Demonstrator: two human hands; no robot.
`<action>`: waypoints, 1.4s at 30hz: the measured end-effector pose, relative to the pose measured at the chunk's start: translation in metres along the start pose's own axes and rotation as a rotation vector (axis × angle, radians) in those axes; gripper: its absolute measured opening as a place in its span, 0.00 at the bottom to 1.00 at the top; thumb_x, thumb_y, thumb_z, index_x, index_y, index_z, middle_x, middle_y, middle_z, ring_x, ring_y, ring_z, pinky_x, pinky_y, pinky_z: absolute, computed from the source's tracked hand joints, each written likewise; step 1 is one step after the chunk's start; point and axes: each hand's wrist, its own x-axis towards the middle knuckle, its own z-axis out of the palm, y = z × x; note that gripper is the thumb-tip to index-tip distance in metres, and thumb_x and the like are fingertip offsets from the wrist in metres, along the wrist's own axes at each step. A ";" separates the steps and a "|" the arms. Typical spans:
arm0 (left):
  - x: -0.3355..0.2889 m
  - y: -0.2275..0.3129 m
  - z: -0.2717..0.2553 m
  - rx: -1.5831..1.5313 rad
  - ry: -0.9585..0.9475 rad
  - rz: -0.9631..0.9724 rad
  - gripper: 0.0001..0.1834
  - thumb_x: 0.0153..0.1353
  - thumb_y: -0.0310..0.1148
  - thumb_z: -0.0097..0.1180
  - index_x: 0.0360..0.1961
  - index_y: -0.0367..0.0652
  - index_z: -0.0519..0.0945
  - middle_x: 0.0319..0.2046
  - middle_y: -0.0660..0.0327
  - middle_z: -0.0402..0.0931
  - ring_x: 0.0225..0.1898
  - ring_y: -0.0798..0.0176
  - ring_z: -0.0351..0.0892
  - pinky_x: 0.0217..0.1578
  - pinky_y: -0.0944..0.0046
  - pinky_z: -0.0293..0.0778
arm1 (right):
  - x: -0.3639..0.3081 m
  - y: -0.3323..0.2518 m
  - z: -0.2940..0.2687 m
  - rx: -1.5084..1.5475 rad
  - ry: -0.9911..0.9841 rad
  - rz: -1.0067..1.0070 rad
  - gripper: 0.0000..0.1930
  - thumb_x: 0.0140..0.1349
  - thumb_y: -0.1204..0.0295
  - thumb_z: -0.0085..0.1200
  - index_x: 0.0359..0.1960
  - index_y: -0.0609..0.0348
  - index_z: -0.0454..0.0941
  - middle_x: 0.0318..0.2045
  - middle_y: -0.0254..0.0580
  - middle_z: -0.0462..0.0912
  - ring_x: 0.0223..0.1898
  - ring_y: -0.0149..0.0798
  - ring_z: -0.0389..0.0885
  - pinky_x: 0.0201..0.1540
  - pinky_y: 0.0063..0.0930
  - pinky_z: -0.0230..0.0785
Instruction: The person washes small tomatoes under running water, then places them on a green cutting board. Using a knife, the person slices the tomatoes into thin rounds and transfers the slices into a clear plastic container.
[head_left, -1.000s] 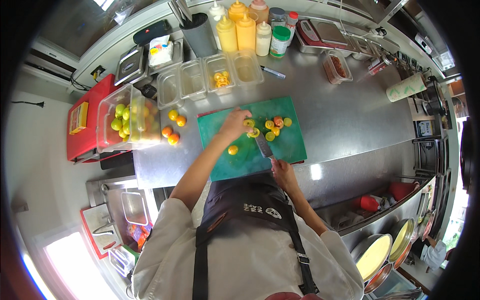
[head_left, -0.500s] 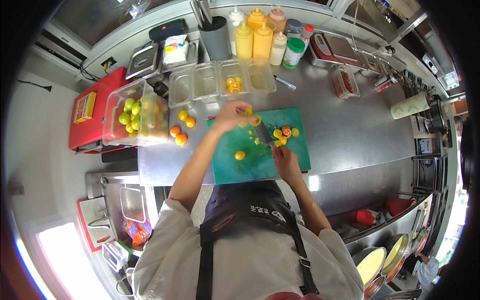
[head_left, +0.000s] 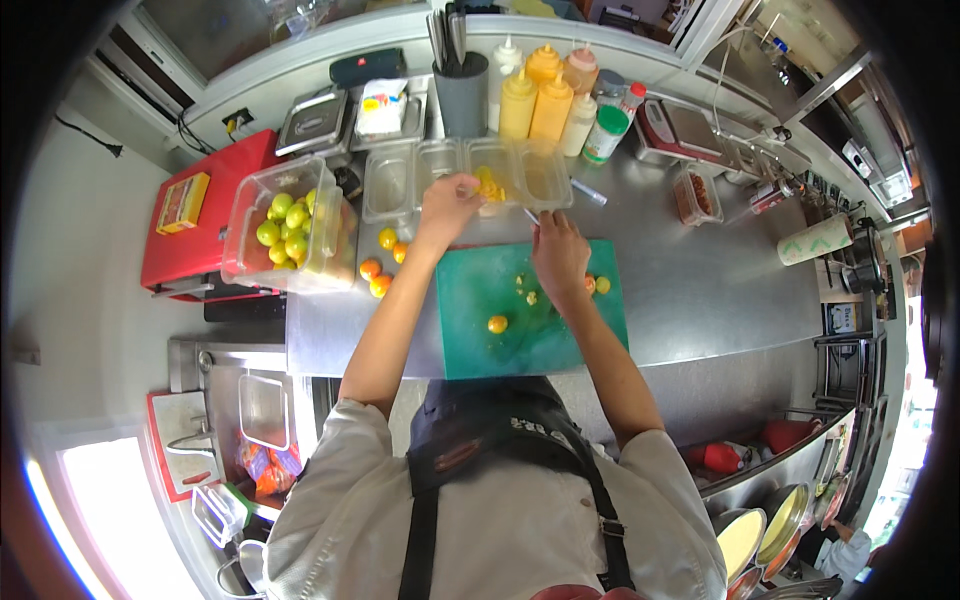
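Note:
My left hand (head_left: 452, 208) reaches over the near edge of a clear plastic container, its fingertips closed on yellow citrus slices (head_left: 489, 186). In my right hand (head_left: 561, 250) is a knife (head_left: 531, 214); it points up and left toward the containers, and most of its blade is hidden. Below lies a green cutting board (head_left: 480, 350) with a small orange citrus fruit (head_left: 497, 324), some little offcuts (head_left: 530, 297) and cut pieces (head_left: 602, 285) partly behind my right forearm. Left of the board sit several whole orange fruits (head_left: 371, 269).
A big clear bin (head_left: 240, 245) of green-yellow citrus stands at left beside a red case (head_left: 185, 245). Behind the clear containers (head_left: 388, 185) are a grey knife holder (head_left: 461, 100) and squeeze bottles (head_left: 516, 105). A marker (head_left: 588, 191) and a tub of reddish bits (head_left: 697, 195) lie to the right.
My left hand has moved up from the board to the container with the citrus slices. My right hand has risen with the knife toward the board's far edge. The view has shifted slightly.

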 end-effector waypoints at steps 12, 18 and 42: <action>-0.186 -0.026 0.041 0.100 -0.405 0.175 0.09 0.59 0.24 0.70 0.42 0.40 0.88 0.42 0.55 0.83 0.40 0.50 0.87 0.43 0.53 0.83 | -0.184 0.047 -0.058 0.917 -0.259 0.768 0.14 0.84 0.63 0.48 0.46 0.62 0.79 0.22 0.28 0.69 0.22 0.22 0.68 0.25 0.25 0.60; -0.193 -0.011 0.072 -0.026 -0.590 0.248 0.06 0.62 0.22 0.67 0.40 0.38 0.87 0.40 0.55 0.83 0.40 0.50 0.87 0.43 0.54 0.83 | -0.278 0.043 -0.078 0.832 -0.380 1.095 0.20 0.82 0.56 0.50 0.40 0.62 0.80 0.21 0.30 0.72 0.23 0.25 0.69 0.25 0.28 0.62; -0.201 -0.001 0.086 0.104 -0.595 0.365 0.02 0.60 0.27 0.66 0.31 0.43 0.89 0.37 0.64 0.85 0.44 0.54 0.82 0.44 0.54 0.82 | -0.300 -0.025 -0.026 0.607 -0.179 0.933 0.17 0.81 0.62 0.52 0.36 0.64 0.71 0.24 0.66 0.75 0.29 0.73 0.77 0.31 0.56 0.66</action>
